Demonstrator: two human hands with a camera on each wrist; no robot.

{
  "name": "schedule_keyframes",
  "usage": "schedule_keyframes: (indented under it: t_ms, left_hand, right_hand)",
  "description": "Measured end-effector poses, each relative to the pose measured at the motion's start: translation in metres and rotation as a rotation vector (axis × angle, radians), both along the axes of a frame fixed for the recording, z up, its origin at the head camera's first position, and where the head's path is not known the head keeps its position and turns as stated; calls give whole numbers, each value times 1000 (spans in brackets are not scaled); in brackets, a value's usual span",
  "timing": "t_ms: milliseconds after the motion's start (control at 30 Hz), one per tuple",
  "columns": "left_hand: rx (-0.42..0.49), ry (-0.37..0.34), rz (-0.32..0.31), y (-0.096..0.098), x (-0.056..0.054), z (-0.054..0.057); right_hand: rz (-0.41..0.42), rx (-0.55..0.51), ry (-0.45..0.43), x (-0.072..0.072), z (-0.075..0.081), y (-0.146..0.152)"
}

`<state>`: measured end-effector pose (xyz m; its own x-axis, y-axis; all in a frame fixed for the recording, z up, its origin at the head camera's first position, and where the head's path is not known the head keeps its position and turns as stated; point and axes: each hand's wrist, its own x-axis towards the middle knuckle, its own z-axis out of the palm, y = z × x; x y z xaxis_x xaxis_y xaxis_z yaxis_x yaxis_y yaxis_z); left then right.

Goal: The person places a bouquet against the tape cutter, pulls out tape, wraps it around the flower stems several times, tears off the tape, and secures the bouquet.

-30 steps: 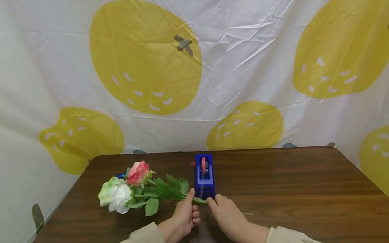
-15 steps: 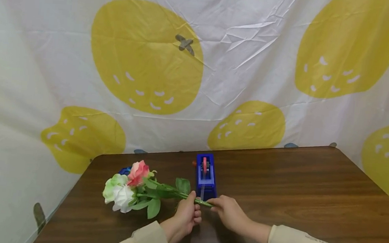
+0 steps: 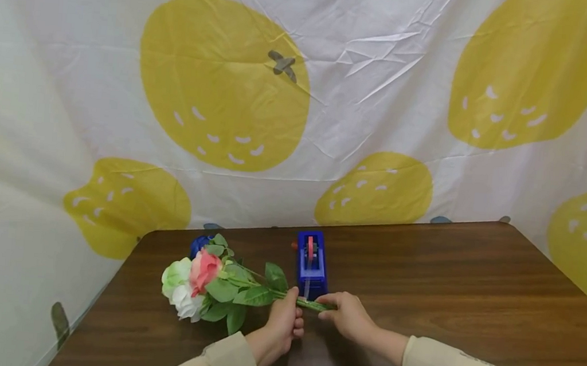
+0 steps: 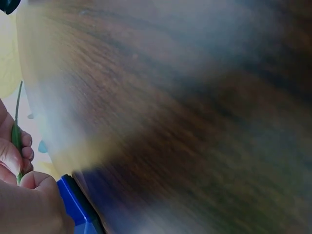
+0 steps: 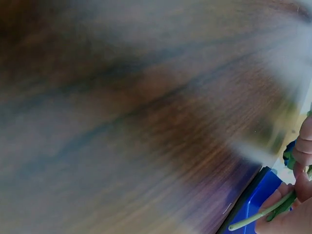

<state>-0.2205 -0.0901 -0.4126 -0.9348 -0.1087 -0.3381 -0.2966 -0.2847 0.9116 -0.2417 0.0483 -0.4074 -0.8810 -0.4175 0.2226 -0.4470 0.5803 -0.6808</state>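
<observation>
Several flowers sit bunched over the left of the table, their stems crossing the near end of the blue tape dispenser. Curled fingers of the left hand grip the stems below the leaves, while the right hand pinches them nearer their ends — neither grip looks loose. Good handling here likely means holding the stems tightly together and turning them slowly, so the tape strip lies flat.
</observation>
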Motion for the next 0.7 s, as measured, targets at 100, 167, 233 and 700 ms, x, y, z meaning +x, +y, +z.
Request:
schedule_keyframes:
  t_ms: [100,167,233,700]
  left_hand:
    - [-8,11,3,0,-2,-2]
    - [1,25,5,0,-3,-3]
    - [16,41,9,0,-4,-4]
    - [-4,74,-15,-2,-3,-1]
  right_hand:
    - [-10,-9,-18,0,1,-1]
    - [-17,-13,-34,0,2,-2]
    - [-22,-17,-46,0,2,-2]
    - [154,-64,-244,-14,5,2]
